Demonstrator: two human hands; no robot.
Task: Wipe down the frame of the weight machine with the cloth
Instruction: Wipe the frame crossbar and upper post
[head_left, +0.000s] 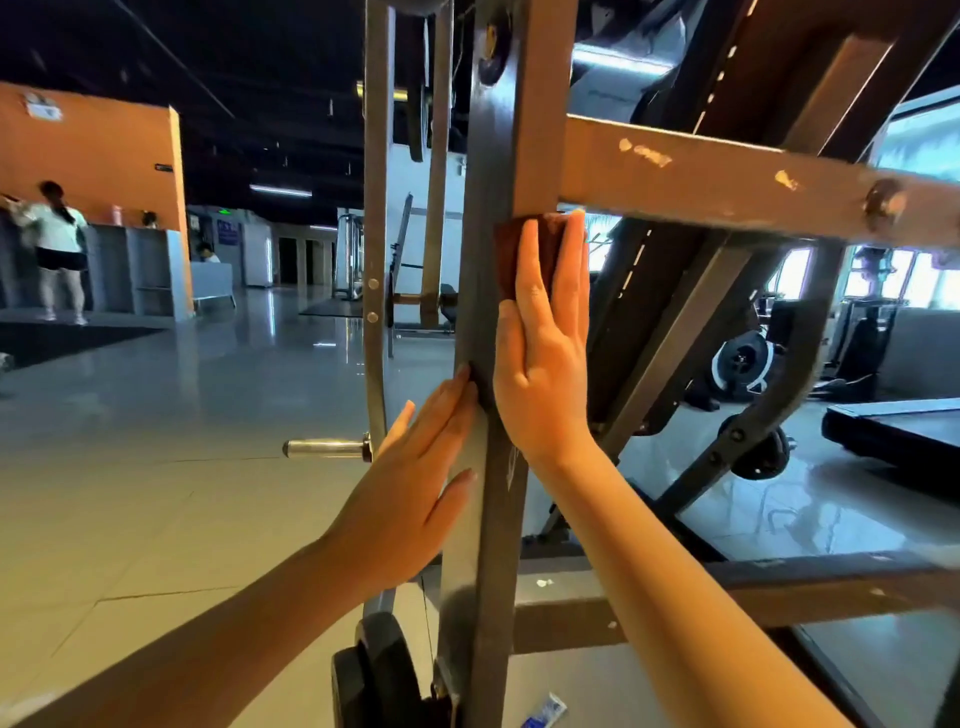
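A dark metal upright of the weight machine frame (485, 291) runs through the middle of the head view, with a worn horizontal bar (727, 171) joining it at the upper right. My right hand (545, 353) lies flat with straight fingers and presses a dark red cloth (524, 249) against the upright's right face, just below that joint. My left hand (415, 483) rests flat on the upright's left side, lower down, fingers straight and pointing up.
A thinner grey post (375, 260) with a chrome peg (324, 448) stands to the left. Black weight plates (382, 670) sit at the frame's foot beside a small blue-and-white packet (545, 712). A person (57, 249) stands far left. More gym machines fill the right.
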